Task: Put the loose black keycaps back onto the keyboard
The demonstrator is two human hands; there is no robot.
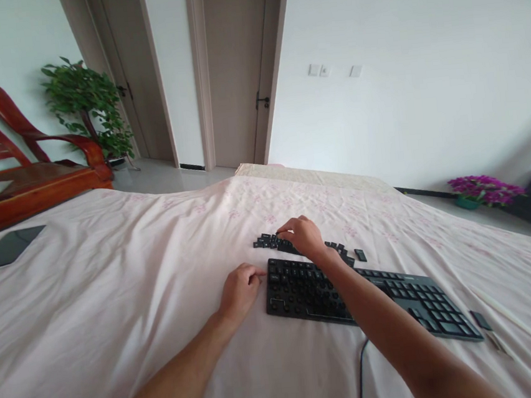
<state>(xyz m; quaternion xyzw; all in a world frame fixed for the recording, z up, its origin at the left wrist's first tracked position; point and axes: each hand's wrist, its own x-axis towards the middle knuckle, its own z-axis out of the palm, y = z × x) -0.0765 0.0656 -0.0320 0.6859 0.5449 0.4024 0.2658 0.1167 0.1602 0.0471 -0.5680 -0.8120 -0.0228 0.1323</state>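
On the bedspread lies a black keyboard [425,299], many of whose left-hand keys lack caps. Behind its far edge sit several loose black keycaps [266,241], partly covered by my right hand. My right hand [304,236] reaches across the keyboard into these caps, its thumb and fingertips pinched together on a keycap at the group's left side; most of that cap is hidden. Beside the keyboard's left end, my left hand [241,292] rests on the cloth. Its index finger stretches to the keyboard's edge while the other fingers curl loosely. One keycap [360,255] lies apart on the right.
A black cable [363,371] runs toward me from the keyboard. Right of it lie a small dark item [481,320] with thin metal prongs and a pale stick [516,319]. A dark flat tablet-like object [10,247] is at far left, near a wooden chair [56,172].
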